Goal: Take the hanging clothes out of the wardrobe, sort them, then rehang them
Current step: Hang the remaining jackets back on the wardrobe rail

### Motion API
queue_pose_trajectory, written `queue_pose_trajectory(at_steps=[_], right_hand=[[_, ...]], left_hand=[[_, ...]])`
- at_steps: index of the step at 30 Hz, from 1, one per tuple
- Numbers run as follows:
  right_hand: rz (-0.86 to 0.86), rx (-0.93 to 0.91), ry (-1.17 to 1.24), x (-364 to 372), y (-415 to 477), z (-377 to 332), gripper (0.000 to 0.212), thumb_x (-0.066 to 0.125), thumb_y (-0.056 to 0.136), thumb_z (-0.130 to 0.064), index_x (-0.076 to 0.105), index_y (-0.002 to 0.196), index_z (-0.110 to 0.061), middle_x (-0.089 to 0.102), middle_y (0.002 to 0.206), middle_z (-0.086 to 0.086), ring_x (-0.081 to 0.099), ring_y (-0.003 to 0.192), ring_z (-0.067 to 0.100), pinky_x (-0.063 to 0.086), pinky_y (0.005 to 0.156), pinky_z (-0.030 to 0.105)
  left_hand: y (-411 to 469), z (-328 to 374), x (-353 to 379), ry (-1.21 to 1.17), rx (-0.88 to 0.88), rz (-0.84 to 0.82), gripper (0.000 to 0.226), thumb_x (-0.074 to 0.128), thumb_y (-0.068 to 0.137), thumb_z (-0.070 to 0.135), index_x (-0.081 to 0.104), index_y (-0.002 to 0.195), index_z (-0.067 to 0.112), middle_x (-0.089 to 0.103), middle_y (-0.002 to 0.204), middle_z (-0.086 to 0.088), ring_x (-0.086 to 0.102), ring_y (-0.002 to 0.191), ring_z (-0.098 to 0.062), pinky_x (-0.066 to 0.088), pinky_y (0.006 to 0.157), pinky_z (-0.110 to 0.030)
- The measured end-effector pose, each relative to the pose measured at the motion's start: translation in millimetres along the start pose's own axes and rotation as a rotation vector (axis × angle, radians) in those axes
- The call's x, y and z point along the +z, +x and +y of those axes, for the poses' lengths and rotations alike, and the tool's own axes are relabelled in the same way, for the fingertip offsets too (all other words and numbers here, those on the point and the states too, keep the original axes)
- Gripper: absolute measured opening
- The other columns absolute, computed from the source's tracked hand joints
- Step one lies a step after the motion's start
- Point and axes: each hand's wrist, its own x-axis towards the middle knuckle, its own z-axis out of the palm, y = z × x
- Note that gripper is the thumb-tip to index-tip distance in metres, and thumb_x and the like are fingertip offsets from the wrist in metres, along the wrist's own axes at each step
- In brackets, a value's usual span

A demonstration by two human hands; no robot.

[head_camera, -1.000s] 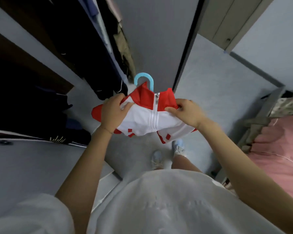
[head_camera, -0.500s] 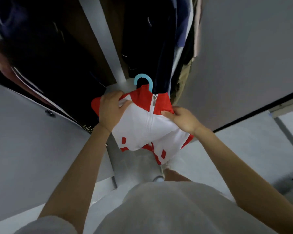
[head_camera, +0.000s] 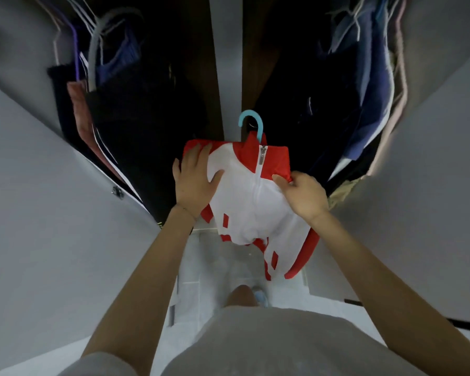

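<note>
The red & white jacket [head_camera: 244, 202] is on a blue hanger [head_camera: 251, 122], held up in the air right in front of the open wardrobe [head_camera: 225, 50]. The hanger's hook sticks up over the collar, in front of the wardrobe's mid post. It's not on a rail. The zip [head_camera: 262, 158] is shut at the top.

L hand [head_camera: 194, 185] lies flat on the jacket's L shoulder. Its grip is wide open: fingers [head_camera: 198, 161] straight & spread on the red part, thumb on the white part. It just presses, no pinch.

R hand [head_camera: 303, 198] has a tight grip on the jacket's R shoulder, w/ fingers & thumb curled, pinching the red edge.

The jacket's bottom hangs down loose & a bit crumpled, over the white floor [head_camera: 217, 267]. One light blue shoe [head_camera: 261, 297] peeks out below.

Inside the wardrobe, dark clothes [head_camera: 136, 126] hang on the L side w/ grey & purple hangers up top, blurry. Blue clothes [head_camera: 369, 85] hang on the R side. Grey doors [head_camera: 52, 199] stand open on both sides.
</note>
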Motion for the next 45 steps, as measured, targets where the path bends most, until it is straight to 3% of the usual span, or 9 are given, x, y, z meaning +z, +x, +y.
queue_pose_trajectory(at_steps=[5,9,12,17,22,29,38,45], right_hand=[[0.162,0.013,0.067,-20.3,44.8,-36.0,0.041,0.049,0.099,-0.048,0.049,0.07,-0.018,0.052,0.063,-0.004,0.051,0.058,0.013,0.033,0.052,0.028],[0.282,0.043,0.146,-26.1,78.6,-63.0,0.038,0.05,0.098,-0.047,0.05,0.073,-0.019,0.051,0.063,-0.005,0.05,0.057,0.01,0.032,0.051,0.028],[0.352,0.077,0.179,-27.4,101.0,-84.7,0.037,0.05,0.098,-0.047,0.047,0.074,-0.02,0.05,0.065,-0.007,0.053,0.064,0.017,0.035,0.059,0.03],[0.454,0.063,0.158,-34.8,127.1,-118.3,0.041,0.049,0.099,-0.044,0.038,0.068,-0.021,0.046,0.064,-0.008,0.052,0.072,0.019,0.037,0.066,0.033],[0.564,0.026,0.154,-48.4,143.3,-140.6,0.035,0.047,0.1,-0.043,0.046,0.082,-0.012,0.046,0.065,-0.009,0.052,0.072,0.02,0.034,0.065,0.031],[0.6,-0.001,0.097,-51.6,177.6,-165.7,0.036,0.045,0.101,-0.041,0.054,0.097,-0.007,0.067,0.092,0.013,0.064,0.088,0.035,0.047,0.072,0.04],[0.524,0.031,0.022,-40.3,190.4,-157.5,0.035,0.039,0.104,-0.034,0.05,0.113,-0.002,0.065,0.102,0.021,0.063,0.093,0.042,0.05,0.076,0.045],[0.514,0.094,0.121,-43.2,202.9,-152.3,0.035,0.04,0.104,-0.031,0.054,0.113,-0.001,0.063,0.109,0.024,0.06,0.101,0.044,0.043,0.076,0.04]], left_hand=[[58.7,1.6,-10.5,0.056,-0.011,0.03,0.071,0.035,0.094,0.064,0.035,0.151,0.023,0.033,0.159,-0.007,0.023,0.148,-0.031,0.005,0.121,-0.054],[104.7,5.8,-19.3,0.134,0.01,0.015,0.071,0.038,0.098,0.063,0.025,0.156,0.025,0.022,0.163,-0.007,0.014,0.151,-0.03,0.001,0.12,-0.052],[129.6,6.2,-27.4,0.181,0.053,-0.015,0.072,0.036,0.099,0.062,0.017,0.158,0.026,0.016,0.165,-0.007,0.01,0.152,-0.029,0.001,0.12,-0.053],[160.9,0.8,-42.9,0.125,0.107,-0.035,0.071,0.037,0.099,0.059,0.017,0.158,0.025,0.013,0.165,-0.006,0.006,0.152,-0.027,-0.002,0.12,-0.052],[176.7,-2.4,-48.9,0.051,0.129,-0.033,0.071,0.042,0.099,0.056,0.019,0.157,0.023,0.015,0.165,-0.007,0.005,0.152,-0.027,-0.003,0.12,-0.053],[187.6,-3.8,-49.5,0.047,0.158,-0.045,0.072,0.041,0.099,0.058,0.019,0.157,0.023,0.016,0.165,-0.007,0.006,0.152,-0.026,-0.001,0.121,-0.054],[193.4,-5.7,-44.8,0.041,0.169,-0.034,0.071,0.046,0.098,0.056,0.024,0.156,0.021,0.02,0.164,-0.008,0.009,0.152,-0.027,0.003,0.119,-0.056],[195.9,-12.7,-34.6,0.031,0.176,-0.061,0.072,0.047,0.098,0.056,0.021,0.157,0.024,0.017,0.164,-0.006,0.008,0.152,-0.027,0.001,0.12,-0.056]])
